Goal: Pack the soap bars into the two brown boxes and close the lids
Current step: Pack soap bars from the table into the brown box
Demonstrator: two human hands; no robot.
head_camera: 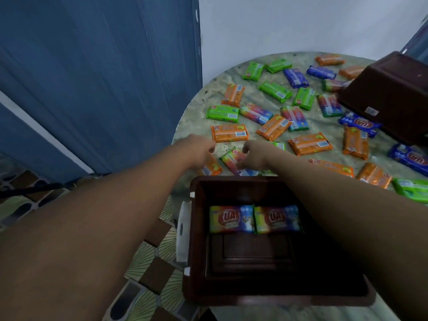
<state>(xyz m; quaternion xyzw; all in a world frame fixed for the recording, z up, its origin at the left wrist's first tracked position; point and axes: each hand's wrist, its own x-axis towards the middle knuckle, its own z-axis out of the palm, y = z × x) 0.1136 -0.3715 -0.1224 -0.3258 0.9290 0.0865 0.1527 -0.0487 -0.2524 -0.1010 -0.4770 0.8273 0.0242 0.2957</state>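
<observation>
An open dark-brown plastic box [196, 239] stands at the near edge of the round marble-patterned table [208, 93], with two rainbow-wrapped soap bars [254, 219] side by side against its far wall. Just beyond it, both hands reach over loose bars. The left hand [200, 150] has its fingers curled down over an orange-wrapped soap bar [212, 167]; whether it grips is unclear. The right hand [256, 154] curls its fingers onto a rainbow-wrapped bar [231, 158]. A second dark-brown box [391, 93] sits tilted at the table's far right edge, among scattered orange, green and blue bars.
</observation>
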